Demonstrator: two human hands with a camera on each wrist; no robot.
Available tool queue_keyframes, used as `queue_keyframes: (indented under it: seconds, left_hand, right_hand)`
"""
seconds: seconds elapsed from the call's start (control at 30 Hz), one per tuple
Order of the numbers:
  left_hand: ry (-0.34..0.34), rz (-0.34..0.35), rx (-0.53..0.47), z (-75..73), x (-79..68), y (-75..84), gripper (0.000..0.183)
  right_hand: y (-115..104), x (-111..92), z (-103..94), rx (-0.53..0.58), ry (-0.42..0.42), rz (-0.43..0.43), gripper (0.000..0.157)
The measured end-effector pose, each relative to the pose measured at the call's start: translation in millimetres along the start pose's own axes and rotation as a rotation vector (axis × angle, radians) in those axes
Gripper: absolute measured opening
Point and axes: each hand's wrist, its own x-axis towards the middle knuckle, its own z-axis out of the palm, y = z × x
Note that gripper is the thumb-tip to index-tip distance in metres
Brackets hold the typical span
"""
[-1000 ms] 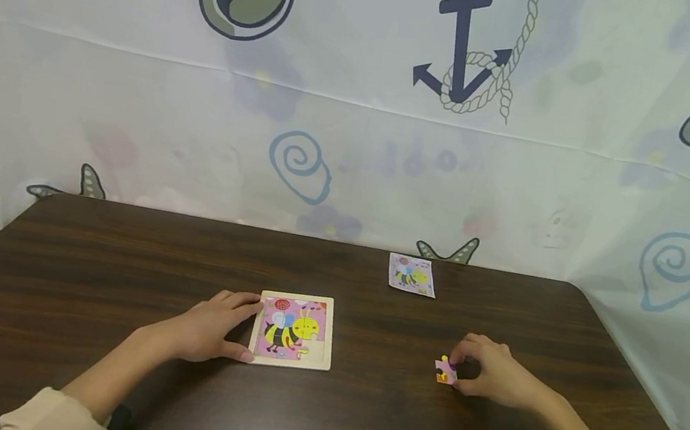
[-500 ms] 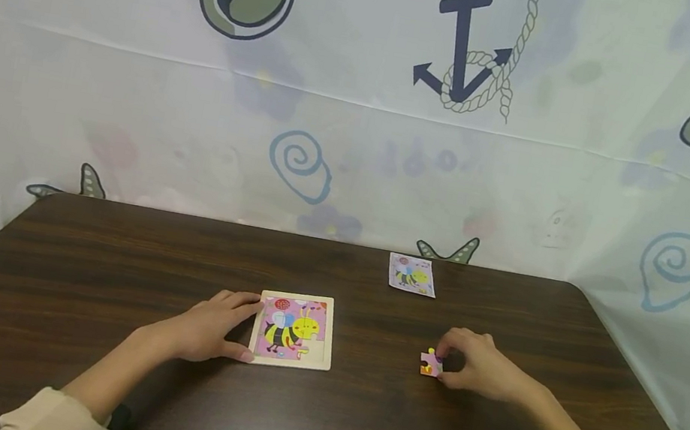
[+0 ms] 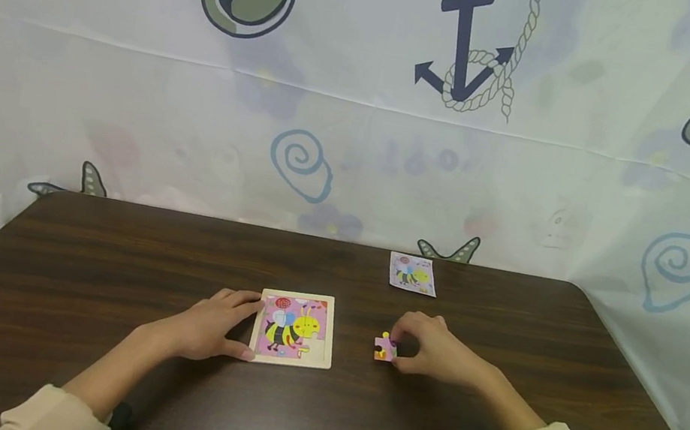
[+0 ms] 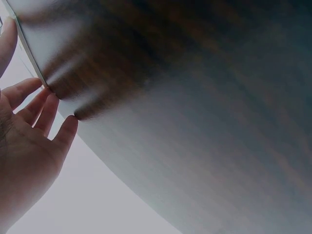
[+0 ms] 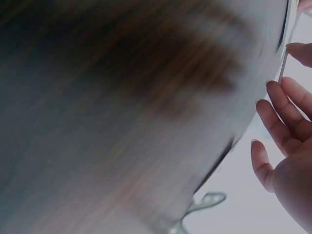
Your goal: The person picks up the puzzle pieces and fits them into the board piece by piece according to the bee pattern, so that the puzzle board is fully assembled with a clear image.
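Observation:
A wooden jigsaw puzzle board (image 3: 330, 342) with a bee picture lies on the table, a bare pale patch at its lower right. My left hand (image 3: 206, 326) rests against the board's left edge, thumb and fingers spread apart; the left wrist view shows fingertips (image 4: 50, 97) along that edge (image 4: 30, 54). To the right of the board, my right hand (image 3: 442, 351) pinches a pink puzzle piece (image 3: 386, 347) with orange and yellow marks between thumb and fingers. In the right wrist view the piece (image 5: 282, 68) appears thin and edge-on, while the other fingers are loosely bent.
A paper card (image 3: 413, 275) with the same bee picture lies toward the table's far edge. The dark wood-grain table (image 3: 127, 247) ends at a printed white cloth (image 3: 360, 126) hanging behind it.
My right hand has moved left across the table with the puzzle piece, coming nearer to the board. The left hand and the board have stayed in place.

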Motion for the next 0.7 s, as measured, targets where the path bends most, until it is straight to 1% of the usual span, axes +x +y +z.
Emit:
queue_keyframes:
  seconds: [0.1, 0.37, 0.53, 0.7]
  left_hand:
    - [-0.002, -0.002, 0.001, -0.1, 0.4, -0.1, 0.078]
    - [-0.006, 0.000, -0.002, -1.2, 0.8, 0.4, 0.077]
    - [-0.009, -0.001, -0.002, -1.9, 0.7, 0.1, 0.078]
    - [-0.013, -0.001, -0.001, -2.4, 0.7, 0.1, 0.078]
  right_hand:
    - [-10, 11, 4.5, -0.002, -0.016, -0.016, 0.017]
    - [-35, 36, 15.2, 0.011, -0.092, -0.037, 0.017]
    - [-50, 47, 20.5, 0.004, -0.129, -0.052, 0.019]
    - [-61, 56, 24.5, -0.018, -0.156, -0.033, 0.022]
